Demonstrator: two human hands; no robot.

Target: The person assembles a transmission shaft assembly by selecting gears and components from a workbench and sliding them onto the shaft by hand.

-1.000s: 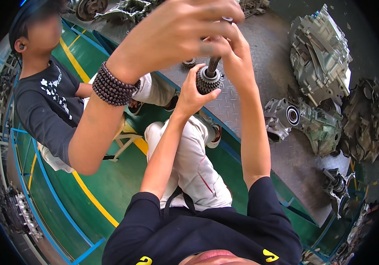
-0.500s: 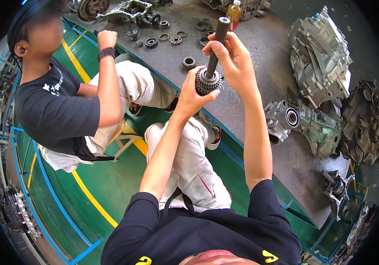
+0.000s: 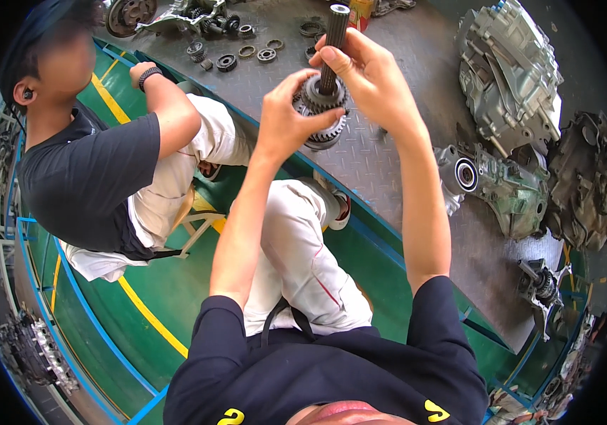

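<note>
A dark splined shaft [image 3: 336, 35] stands nearly upright above the near edge of the metal table, its end pointing up and slightly away. My right hand [image 3: 371, 71] pinches its upper part between thumb and fingers. Lower down, my left hand [image 3: 286, 117] is curved round a toothed gear [image 3: 312, 92] that encircles the shaft, thumb on the near side. More gear teeth [image 3: 328, 134] show under that thumb. My left fingers and the gear's far side are partly hidden.
Loose rings and a bearing [image 3: 267, 55] lie on the steel table [image 3: 417, 53]. Gearbox housings [image 3: 509, 78] stand at the right, near a small shaft assembly [image 3: 544, 287]. Another person [image 3: 91, 177] sits at my left, close to the table. A bottle [image 3: 360, 14] stands at the back.
Both hands have shifted slightly left and up in view with the shaft. My left hand has turned round the gear, and more teeth show beneath it. The seated person's forearm has lowered.
</note>
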